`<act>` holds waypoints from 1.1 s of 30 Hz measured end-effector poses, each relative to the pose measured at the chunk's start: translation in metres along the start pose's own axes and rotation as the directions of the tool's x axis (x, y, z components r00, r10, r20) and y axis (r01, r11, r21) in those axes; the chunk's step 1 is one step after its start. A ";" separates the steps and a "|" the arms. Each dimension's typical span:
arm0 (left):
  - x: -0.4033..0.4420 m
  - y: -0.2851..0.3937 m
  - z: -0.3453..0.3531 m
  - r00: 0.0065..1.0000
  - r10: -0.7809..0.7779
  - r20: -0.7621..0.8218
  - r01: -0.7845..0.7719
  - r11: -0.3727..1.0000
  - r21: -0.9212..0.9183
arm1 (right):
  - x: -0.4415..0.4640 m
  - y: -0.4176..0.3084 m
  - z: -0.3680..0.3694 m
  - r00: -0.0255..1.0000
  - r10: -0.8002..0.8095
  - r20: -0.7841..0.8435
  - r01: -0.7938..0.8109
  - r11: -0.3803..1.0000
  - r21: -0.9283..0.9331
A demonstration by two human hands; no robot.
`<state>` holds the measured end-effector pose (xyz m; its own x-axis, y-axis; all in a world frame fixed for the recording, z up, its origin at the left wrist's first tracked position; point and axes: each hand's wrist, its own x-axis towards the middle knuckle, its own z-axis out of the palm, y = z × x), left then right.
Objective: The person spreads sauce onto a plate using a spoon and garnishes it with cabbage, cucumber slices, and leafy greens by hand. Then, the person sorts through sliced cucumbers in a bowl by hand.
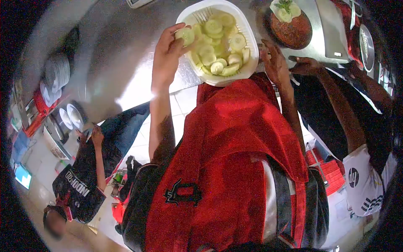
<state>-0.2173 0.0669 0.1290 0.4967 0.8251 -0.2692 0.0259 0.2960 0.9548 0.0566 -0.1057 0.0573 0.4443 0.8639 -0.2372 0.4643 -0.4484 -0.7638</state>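
A white plastic tub (252, 63) filled with cucumber slices (214, 27) stands at the edge of the metal counter in front of me. Over its left rim, my left hand (170, 48) pinches a pale green cucumber slice (185, 37) between thumb and fingers. My right hand (275, 63) is just right of the tub, its fingers apart and nothing visible in them. Beyond that hand sits a brown, dome-shaped mound of food (291, 31), topped with cucumber slices and a green leaf garnish (286, 9).
At the right a co-worker's hand (308, 66) reaches close to my right hand. Another person (79, 193) at the left handles white bowls (74, 115). Stacked white plates (57, 72) stand at the far left. The metal counter (113, 50) extends leftward.
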 end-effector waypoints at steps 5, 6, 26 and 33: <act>-0.025 -0.001 -0.007 0.999 0.003 -0.049 0.004 0.990 0.141 | 0.005 -0.035 -0.011 0.894 -0.416 -0.163 0.253 0.772 -0.584; -0.032 0.001 -0.006 0.999 -0.036 -0.037 0.045 0.959 0.281 | 0.008 -0.052 -0.010 0.908 -0.404 -0.110 0.301 0.813 -0.499; -0.063 0.006 0.025 0.990 -0.105 0.096 0.031 0.817 0.575 | 0.052 -0.114 0.043 0.932 -0.256 0.258 0.363 0.645 -0.672; -0.041 -0.015 0.020 0.988 -0.093 -0.123 0.123 0.956 0.266 | 0.047 -0.131 0.043 0.850 -0.363 0.382 0.359 0.929 0.083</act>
<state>-0.2207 0.0189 0.1282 0.3817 0.8470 -0.3701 0.3165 0.2565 0.9133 -0.0161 0.0037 0.1207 -0.0836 0.9846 -0.1536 0.5273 -0.0871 -0.8452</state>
